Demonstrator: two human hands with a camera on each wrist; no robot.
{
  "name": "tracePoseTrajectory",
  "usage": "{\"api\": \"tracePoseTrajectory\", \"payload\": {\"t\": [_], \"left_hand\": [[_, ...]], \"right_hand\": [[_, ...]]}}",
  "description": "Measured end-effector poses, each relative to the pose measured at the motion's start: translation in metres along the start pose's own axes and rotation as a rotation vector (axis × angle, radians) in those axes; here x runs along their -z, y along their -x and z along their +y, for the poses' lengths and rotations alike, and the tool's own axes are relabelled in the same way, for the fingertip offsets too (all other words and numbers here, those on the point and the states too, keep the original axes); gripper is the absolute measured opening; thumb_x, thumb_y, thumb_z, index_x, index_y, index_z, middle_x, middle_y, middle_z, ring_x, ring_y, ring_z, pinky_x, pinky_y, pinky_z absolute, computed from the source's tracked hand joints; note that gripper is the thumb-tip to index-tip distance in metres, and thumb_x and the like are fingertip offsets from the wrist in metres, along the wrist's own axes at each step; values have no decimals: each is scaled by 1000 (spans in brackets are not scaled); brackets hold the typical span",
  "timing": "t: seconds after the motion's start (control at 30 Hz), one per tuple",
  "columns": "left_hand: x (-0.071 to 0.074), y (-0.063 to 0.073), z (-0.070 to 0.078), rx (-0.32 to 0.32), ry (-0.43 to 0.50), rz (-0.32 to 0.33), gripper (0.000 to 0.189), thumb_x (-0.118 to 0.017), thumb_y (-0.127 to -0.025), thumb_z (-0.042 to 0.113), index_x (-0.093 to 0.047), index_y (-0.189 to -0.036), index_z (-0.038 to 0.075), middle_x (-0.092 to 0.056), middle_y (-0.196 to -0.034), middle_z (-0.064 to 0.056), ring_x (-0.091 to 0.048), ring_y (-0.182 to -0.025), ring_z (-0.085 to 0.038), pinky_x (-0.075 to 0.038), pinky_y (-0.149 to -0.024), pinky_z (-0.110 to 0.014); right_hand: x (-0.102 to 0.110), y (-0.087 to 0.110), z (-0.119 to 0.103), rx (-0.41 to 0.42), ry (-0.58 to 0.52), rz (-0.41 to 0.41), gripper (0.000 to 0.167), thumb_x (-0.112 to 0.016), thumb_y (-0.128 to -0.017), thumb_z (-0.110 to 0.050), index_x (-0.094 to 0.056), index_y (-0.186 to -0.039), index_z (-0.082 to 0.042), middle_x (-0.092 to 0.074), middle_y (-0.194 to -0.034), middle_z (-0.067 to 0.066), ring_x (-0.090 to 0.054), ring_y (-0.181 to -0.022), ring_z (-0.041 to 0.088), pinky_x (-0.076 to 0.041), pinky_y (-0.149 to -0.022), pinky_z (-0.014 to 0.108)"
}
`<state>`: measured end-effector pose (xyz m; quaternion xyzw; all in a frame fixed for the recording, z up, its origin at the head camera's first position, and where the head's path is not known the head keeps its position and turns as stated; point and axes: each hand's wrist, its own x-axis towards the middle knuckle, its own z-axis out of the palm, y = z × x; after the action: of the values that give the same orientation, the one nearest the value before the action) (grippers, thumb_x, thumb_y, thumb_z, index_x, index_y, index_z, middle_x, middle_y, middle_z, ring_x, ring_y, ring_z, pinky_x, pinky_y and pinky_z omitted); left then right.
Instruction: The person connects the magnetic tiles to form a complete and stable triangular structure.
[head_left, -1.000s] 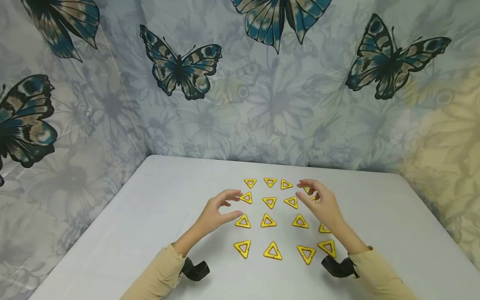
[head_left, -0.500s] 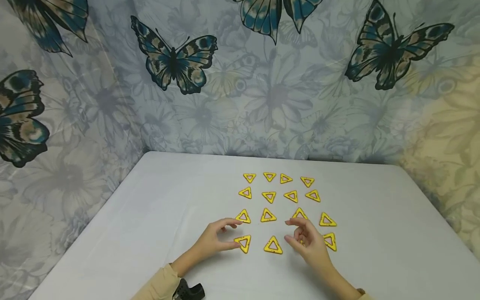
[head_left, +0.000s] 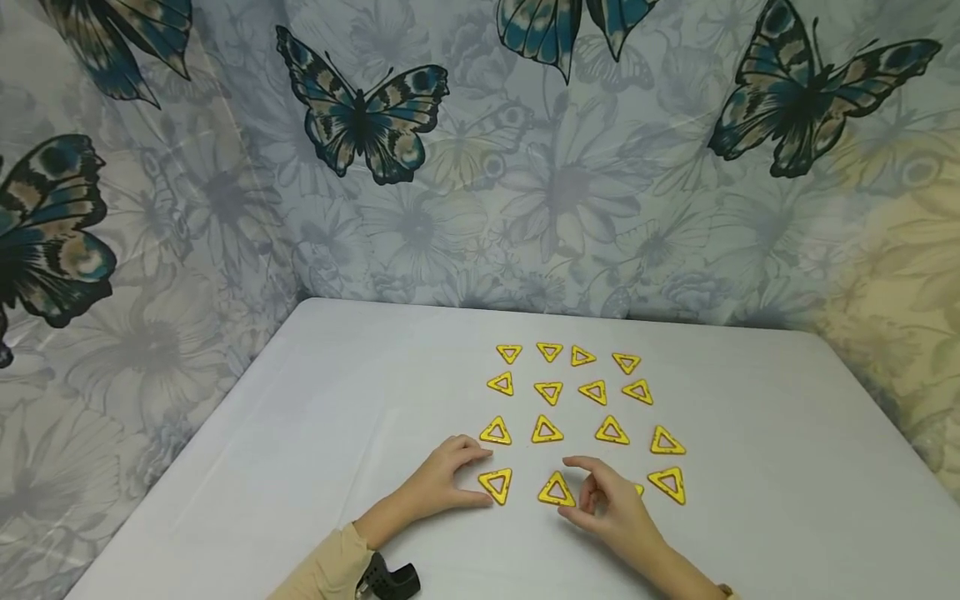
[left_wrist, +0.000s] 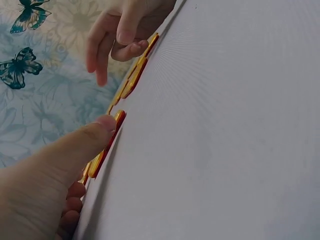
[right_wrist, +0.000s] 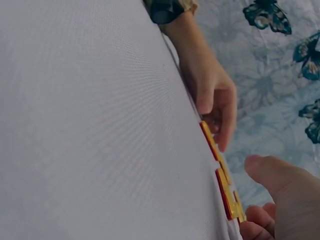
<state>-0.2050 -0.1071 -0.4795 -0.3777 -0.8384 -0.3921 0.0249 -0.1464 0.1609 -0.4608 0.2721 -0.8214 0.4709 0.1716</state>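
Flat yellow triangles with hollow centres lie in several rows on the white table. My left hand [head_left: 438, 479] is beside the leftmost front triangle [head_left: 505, 475], its thumb tip right at the lower edge and its fingers loosely bent above. In the left wrist view the thumb [left_wrist: 82, 142] overlaps a triangle [left_wrist: 100, 157], whose edge shows red. My right hand [head_left: 615, 512] has thumb and index finger spread at the right side of the second front triangle [head_left: 546, 498]; its other fingers curl inward. Behind this hand a third front triangle [head_left: 639, 490] is mostly hidden.
Farther back are more triangles, such as one in the back row [head_left: 518, 354] and one at the right [head_left: 678, 447]. A black wrist device [head_left: 397, 581] sits at the left cuff. Butterfly-patterned cloth [head_left: 525, 208] hangs behind the white table [head_left: 300, 433].
Both hands have come down from the back rows to the front row. The right hand has then shifted left, from the third front triangle to the second. The triangles keep their layout.
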Motion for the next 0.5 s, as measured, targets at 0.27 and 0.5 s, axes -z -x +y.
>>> {"api": "tracePoseTrajectory", "payload": {"t": [0.27, 0.5], "left_hand": [[-2, -3, 0, -48, -65, -2, 52, -73, -71, 38, -63, -109, 5, -47, -100, 4, -42, -90, -10, -39, -79, -24], [-3, -4, -4, -84, -39, 18, 41, -71, -73, 33, -67, -103, 5, -48, -98, 5, -43, -86, -9, -40, -75, -21]], "right_hand": [[-6, 5, 11, -107, 106, -39, 57, -83, -60, -14, -56, -110, -5, -44, -66, -10, -43, -56, 5, -39, -50, 19], [-8, 6, 10, -153, 238, -92, 68, -81, -63, -26, -54, -122, -5, -42, -79, -12, -35, -71, 4, -35, -59, 20]]}}
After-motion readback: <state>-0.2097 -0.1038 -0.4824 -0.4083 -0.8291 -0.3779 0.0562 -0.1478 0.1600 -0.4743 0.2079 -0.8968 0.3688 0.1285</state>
